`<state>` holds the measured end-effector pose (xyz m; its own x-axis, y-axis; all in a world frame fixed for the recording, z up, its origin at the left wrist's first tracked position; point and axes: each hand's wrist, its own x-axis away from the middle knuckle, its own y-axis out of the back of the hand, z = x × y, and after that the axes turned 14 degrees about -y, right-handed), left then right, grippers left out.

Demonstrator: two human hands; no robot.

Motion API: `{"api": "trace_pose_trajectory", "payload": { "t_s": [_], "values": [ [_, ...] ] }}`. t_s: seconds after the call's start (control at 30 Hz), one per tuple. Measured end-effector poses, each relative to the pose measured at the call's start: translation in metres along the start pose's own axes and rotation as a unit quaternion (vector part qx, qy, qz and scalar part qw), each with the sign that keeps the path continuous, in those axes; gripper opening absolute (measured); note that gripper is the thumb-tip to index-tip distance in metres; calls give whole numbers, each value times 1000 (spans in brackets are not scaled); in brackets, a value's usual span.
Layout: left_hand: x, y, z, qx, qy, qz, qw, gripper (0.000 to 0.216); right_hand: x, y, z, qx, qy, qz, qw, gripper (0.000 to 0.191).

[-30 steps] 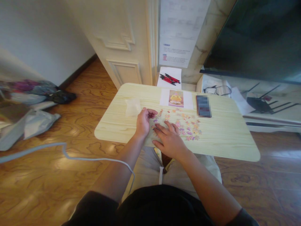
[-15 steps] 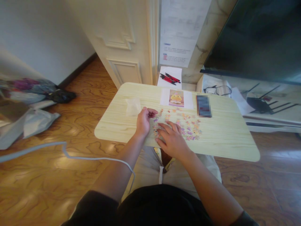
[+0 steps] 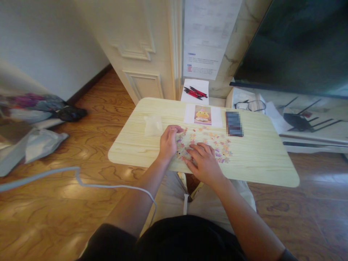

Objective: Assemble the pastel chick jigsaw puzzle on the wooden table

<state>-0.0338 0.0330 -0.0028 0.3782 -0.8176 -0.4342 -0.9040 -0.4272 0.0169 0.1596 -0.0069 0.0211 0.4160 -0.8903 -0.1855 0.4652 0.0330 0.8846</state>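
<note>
Pieces [image 3: 225, 146], small and jigsaw-shaped, lie loose across the middle of the desk [image 3: 258, 154], between our hands and on to the right, short of the picture sheet [image 3: 202, 115]. Our left hand [image 3: 168, 144] sits curled at the scatter's left side; we cannot tell whether its fingers are clamped on anything. Our right hand [image 3: 205, 163] is palm down, low over the near pieces, fingers apart, hiding whatever lies beneath.

Risks, as we judge them: a wide sweep of the right hand could push pieces off the near edge, where we see no raised lip. Flat fingers could drag neighbours along or flip them. Cable [image 3: 114, 186] crosses our left forearm in view; if it snags, a jolt could scatter pieces.
</note>
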Motion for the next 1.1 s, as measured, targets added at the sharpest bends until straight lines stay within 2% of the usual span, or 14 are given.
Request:
{"api": "trace_pose_trajectory", "payload": {
  "t_s": [0.1, 0.3, 0.4, 0.57, 0.77, 0.9, 1.1],
  "values": [
    [3, -5, -3, -71, -9, 48, 996, 15, 2, 5, -17, -28, -4, -42, 999, 28],
    [0, -10, 0, -269, -93, 103, 953, 30, -4, 15, -52, -52, -30, -111, 992, 23],
    [1, -11, -1, -292, -97, 130, 943, 35, -6, 17, -61, -56, -32, -128, 990, 21],
    [4, -11, -1, -252, -95, 179, 946, 34, -4, 15, -66, -81, -44, -151, 984, 19],
    [1, -8, 6, -303, -138, 128, 934, 27, -2, 15, -67, -109, -52, -153, 981, 18],
    [0, -12, 7, -329, -140, 148, 922, 12, -3, 15, -68, -123, -55, -158, 978, 18],
    [2, -16, 7, -362, -125, 154, 911, 14, -3, 15, -68, -137, -47, -166, 975, 16]
  ]
}}
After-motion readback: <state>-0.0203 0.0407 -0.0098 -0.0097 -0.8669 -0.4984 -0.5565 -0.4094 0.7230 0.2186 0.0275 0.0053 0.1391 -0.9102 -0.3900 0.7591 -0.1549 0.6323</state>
